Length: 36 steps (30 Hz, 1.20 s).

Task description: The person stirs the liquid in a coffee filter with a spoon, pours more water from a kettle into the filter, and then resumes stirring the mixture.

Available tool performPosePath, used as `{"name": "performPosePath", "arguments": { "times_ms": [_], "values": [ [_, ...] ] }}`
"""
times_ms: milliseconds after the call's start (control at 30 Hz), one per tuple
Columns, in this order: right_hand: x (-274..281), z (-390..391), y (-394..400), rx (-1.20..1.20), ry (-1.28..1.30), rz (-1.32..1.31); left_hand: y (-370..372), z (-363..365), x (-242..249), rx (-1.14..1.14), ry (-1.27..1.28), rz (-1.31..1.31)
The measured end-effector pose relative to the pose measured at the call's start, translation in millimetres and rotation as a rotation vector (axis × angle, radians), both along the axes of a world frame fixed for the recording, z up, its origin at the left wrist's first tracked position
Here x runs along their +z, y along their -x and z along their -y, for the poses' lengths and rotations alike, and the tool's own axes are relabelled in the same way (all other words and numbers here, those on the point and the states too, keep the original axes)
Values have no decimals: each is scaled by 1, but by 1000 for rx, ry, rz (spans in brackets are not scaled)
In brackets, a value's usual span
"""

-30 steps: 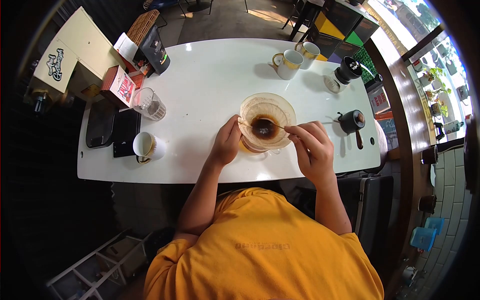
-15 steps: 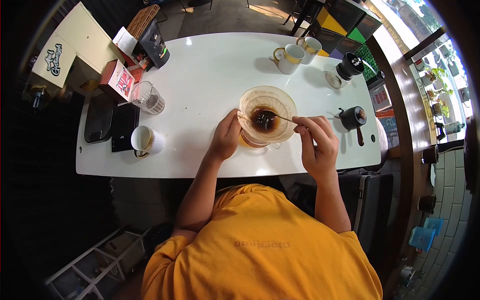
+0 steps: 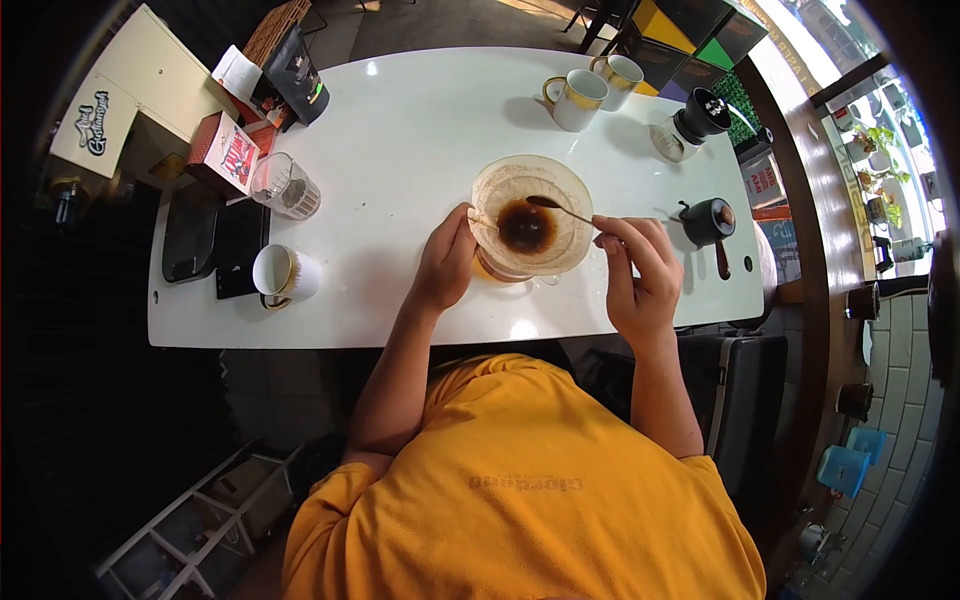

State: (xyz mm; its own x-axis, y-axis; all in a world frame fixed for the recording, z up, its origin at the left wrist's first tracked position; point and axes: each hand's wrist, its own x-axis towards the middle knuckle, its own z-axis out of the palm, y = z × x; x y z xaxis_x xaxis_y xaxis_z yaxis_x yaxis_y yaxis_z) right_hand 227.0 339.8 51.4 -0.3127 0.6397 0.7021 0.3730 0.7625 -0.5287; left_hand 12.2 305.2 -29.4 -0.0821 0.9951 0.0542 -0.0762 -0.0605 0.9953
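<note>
A coffee dripper (image 3: pixel 572 258) lined with a paper filter (image 3: pixel 490 185) sits over a glass server (image 3: pixel 500 274), mostly hidden beneath it. Dark wet coffee grounds (image 3: pixel 527 230) lie at the bottom of the filter, with a little shine in the middle. My left hand (image 3: pixel 445 262) is closed on the dripper's left edge; its fingertips are partly hidden. Between the thumb and fingers of my right hand (image 3: pixel 642 272) is a spoon (image 3: pixel 572 213), its dark bowl raised above the grounds, inside the filter's rim.
Two gold-trimmed mugs (image 3: pixel 578 100) stand at the back, with a coffee grinder (image 3: pixel 690 125) to their right. A black kettle (image 3: pixel 707 222) is at the right. Leftward are a glass pitcher (image 3: pixel 287 187), another mug (image 3: pixel 285 274), a black scale (image 3: pixel 240 250) and a coffee bag (image 3: pixel 296 80).
The spoon has come up out of the coffee toward the filter's far side. Liquid in the filter has sunk, baring more grounds. The left hand keeps its hold on the dripper.
</note>
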Motion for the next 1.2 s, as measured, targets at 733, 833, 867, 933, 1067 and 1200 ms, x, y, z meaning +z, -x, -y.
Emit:
{"name": "performPosePath", "arguments": {
  "times_ms": [733, 833, 867, 933, 1067, 1200],
  "values": [
    [4, 3, -1, -16, 44, -22, 0, 1, -5, 30, -40, -40],
    [2, 3, -1, -11, 81, -35, -2, 1, -3, 36, -46, -17],
    [0, 3, -2, 3, 113, -19, -3, 1, -2, 39, -47, 1],
    [-2, 2, -2, 9, 118, -4, -2, -1, -3, 22, -22, -9],
    [1, 5, -1, 10, 110, -49, -4, 0, 3, 11, 2, -7],
    [6, 6, 0, 34, 124, -83, -3, -3, 1, 18, -23, 5]
  ]
}}
